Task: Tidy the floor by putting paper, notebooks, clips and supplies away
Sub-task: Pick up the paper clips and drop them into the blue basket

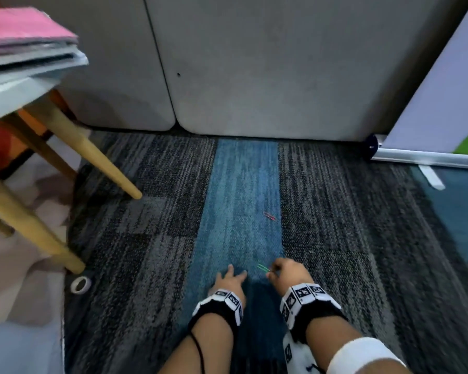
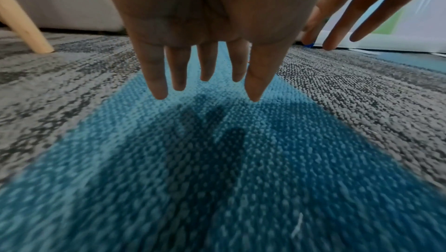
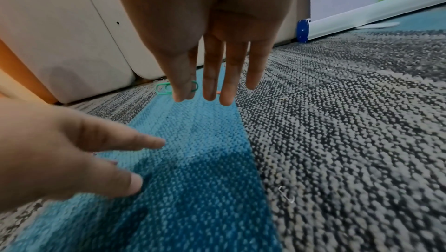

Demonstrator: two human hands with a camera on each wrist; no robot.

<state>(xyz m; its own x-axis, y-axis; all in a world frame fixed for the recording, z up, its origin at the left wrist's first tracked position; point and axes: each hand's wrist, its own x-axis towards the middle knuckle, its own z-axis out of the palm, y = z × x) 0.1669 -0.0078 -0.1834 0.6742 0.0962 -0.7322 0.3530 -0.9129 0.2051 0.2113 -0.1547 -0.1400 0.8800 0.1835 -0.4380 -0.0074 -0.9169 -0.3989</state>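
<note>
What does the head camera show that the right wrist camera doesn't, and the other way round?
Only the head view shows the roll of tape on the floor by the wooden chair leg, the stacked notebooks up on the seat, and both wristbands. Only the right wrist view shows a small bent staple on the grey carpet. Both show the right hand pinching the green paper clip, the left hand spread open nearby, a red paper clip farther along the blue carpet strip, and the banner stand.
</note>
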